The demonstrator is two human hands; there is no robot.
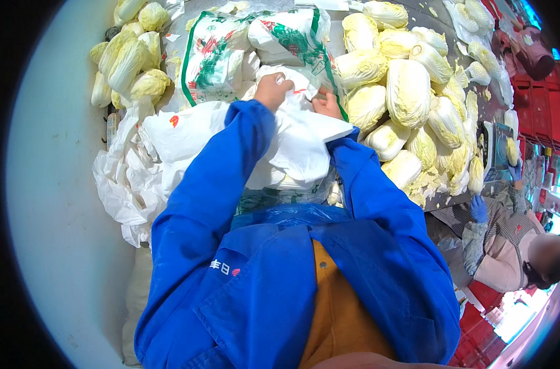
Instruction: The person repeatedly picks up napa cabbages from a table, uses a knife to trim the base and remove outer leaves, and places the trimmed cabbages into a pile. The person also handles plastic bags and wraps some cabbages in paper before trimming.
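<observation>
My left hand [273, 91] has its fingers bent on white wrapping paper [303, 133] in the upper middle of the head view. To its right, my right hand [327, 104] is partly under the paper beside the green edge of a large printed plastic bag [215, 55]. The bag's mouth faces me, and white-wrapped bundles [273, 44] lie inside it. More white paper [187, 127] lies left of my hands, with a crumpled heap at its lower end. Peeled napa cabbages [408, 92] are piled to the right of the bag.
Another heap of napa cabbages [127, 64] lies at the upper left, by a pale wall [54, 161]. Beyond the right pile, a co-worker [506, 249] in blue gloves handles cabbages near a scale. Foam-netted cabbages [485, 60] and red crates [538, 108] stand farther right.
</observation>
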